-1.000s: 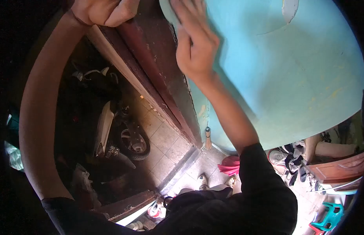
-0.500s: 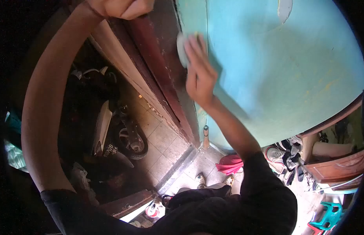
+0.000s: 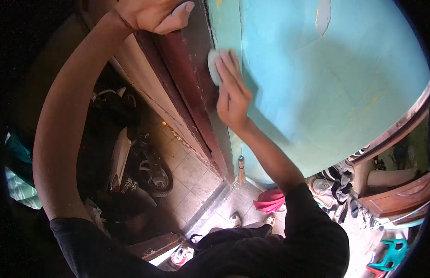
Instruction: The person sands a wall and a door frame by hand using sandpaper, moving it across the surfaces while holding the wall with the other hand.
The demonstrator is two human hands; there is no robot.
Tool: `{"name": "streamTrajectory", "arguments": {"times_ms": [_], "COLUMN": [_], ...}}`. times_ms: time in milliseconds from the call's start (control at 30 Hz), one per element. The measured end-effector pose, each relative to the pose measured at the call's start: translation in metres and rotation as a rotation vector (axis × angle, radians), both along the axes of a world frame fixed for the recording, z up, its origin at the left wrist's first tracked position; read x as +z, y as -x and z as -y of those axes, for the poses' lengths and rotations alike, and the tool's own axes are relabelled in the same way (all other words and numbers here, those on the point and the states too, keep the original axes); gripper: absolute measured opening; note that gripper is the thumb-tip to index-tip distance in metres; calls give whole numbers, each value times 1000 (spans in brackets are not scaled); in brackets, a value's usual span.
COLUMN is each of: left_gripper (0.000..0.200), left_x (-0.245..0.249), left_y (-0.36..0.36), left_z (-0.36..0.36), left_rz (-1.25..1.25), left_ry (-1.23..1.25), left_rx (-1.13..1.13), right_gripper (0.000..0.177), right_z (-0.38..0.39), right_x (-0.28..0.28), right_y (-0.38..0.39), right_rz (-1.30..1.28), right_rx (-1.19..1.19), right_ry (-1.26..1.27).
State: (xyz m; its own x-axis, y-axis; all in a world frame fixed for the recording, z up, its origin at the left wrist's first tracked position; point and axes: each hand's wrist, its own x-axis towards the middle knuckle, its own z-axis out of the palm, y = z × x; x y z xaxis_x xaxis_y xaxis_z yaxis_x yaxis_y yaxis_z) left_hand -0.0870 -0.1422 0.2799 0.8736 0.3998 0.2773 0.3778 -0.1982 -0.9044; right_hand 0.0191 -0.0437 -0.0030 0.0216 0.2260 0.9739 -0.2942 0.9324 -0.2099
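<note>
My right hand (image 3: pixel 234 99) has its fingers closed on a pale, rounded pad (image 3: pixel 214 67), whose exact kind I cannot make out. The pad lies against the seam where the turquoise wall (image 3: pixel 307 92) meets the dark brown door frame (image 3: pixel 178 69). At the top edge of the view, my left hand (image 3: pixel 154 16) is up against the door frame, with its thumb pointing right. Its other fingers are mostly cut off or hidden. Grey patches show on the wall where paint has peeled (image 3: pixel 323 18).
Through the doorway on the left stands a motorcycle (image 3: pixel 154 173). A small brush or broom (image 3: pixel 241 169) leans in the corner by the sill. Pink cloth (image 3: pixel 269 201), piled shoes (image 3: pixel 333 187) and a green plastic stool (image 3: pixel 392 254) are on the floor at right.
My right hand and the pad sit slightly lower along the wall edge. My left hand shows a little more, shifted down and right, as the camera view has tilted slightly.
</note>
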Motion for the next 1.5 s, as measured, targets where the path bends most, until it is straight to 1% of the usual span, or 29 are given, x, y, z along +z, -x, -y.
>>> {"name": "streamTrajectory", "arguments": {"times_ms": [67, 100, 200, 233, 300, 333, 400, 500, 567, 633, 667, 700, 733, 800, 833, 867, 900, 933, 967, 1000, 1067, 1133, 1167, 1233, 1267, 1300, 1333, 1467, 1500], "left_gripper": [53, 53, 53, 53, 52, 52, 52, 52, 52, 53, 53, 53, 53, 55, 56, 58, 48, 43, 42, 42, 43, 47, 49, 55, 59, 62, 62, 60, 60], "left_x": [1, 2, 2, 1, 0, 3, 0, 0, -1, -2, -2, -2, -1, 0, 2, 4, 11, 16, 21, 16, 9, 7, 3, 2, 2, 4, 5, 2, 0], "left_y": [7, 7, 8, 8, 8, 8, 7, 7, 8, 8, 8, 7, 8, 11, 5, 5, 48, 85, 96, 73, 39, 22, 18, 12, 11, 13, 10, 7, 6], "left_z": [-6, -9, -8, -8, -10, -9, -9, -8, -9, -6, -3, -1, -3, -14, -5, 3, 8, 4, -1, -5, -17, -25, -29, -34, -35, -37, -33, -28, -28], "left_rz": [-13, -32, -67, -67, -25, -33, -16, -13, -4, 3, -1, -7, -5, -43, -98, -158, -77, 5, 12, -43, -114, -149, -162, -172, -178, -183, -195, -197, -192], "left_ry": [5, -1, -21, -29, -15, -36, -12, -19, -19, -22, -21, -16, -3, -24, -38, -55, 31, 123, 147, 84, -1, -36, -45, -55, -57, -77, -70, -45, -49], "left_rx": [-58, -112, -116, -117, -131, -134, -148, -135, -131, -117, -49, 20, 25, -170, -2, 159, 120, 81, 49, 0, -97, -178, -220, -280, -301, -322, -296, -213, -207], "right_gripper": [41, 48, 47, 43, 43, 42, 43, 43, 44, 45, 45, 46, 47, 48, 48, 49, 50, 50, 50, 51, 52, 55, 55, 57, 57, 57, 56, 55, 54], "right_z": [-5, -7, -5, -1, 9, 9, 2, -6, -9, -6, -4, -1, 3, 17, 26, 35, 39, 39, 38, 35, 20, 6, 3, 2, 7, 14, 17, 17, 8], "right_x": [44, 64, 64, 41, -6, -8, 6, 53, 63, 34, 12, -18, -51, -110, -134, -155, -167, -172, -173, -169, -131, -84, -76, -70, -87, -116, -130, -107, -75], "right_y": [4, 0, 2, 6, -1, -3, 1, 5, 6, 1, -1, -4, -9, -22, -27, -28, -28, -27, -23, -17, -5, -5, -4, -1, 0, 0, 0, -2, -3], "right_rz": [-95, -79, -86, -91, -45, 2, -29, -80, -103, -62, -27, 7, 41, 177, 173, 180, 183, 173, 144, 117, -14, -35, -37, -75, -73, -29, 13, 1, -48], "right_rx": [46, 9, -18, 7, -1, -8, -3, -10, -11, -23, -29, -34, -40, -81, -87, -55, -30, -52, -66, -75, -31, -24, -20, 5, 10, -28, -63, -49, -9], "right_ry": [-12, -60, -47, 7, 19, 42, 14, -17, -49, -24, -2, 28, 67, 204, 231, 319, 405, 433, 414, 390, 313, 220, 232, 171, 174, 190, 200, 249, 192]}}
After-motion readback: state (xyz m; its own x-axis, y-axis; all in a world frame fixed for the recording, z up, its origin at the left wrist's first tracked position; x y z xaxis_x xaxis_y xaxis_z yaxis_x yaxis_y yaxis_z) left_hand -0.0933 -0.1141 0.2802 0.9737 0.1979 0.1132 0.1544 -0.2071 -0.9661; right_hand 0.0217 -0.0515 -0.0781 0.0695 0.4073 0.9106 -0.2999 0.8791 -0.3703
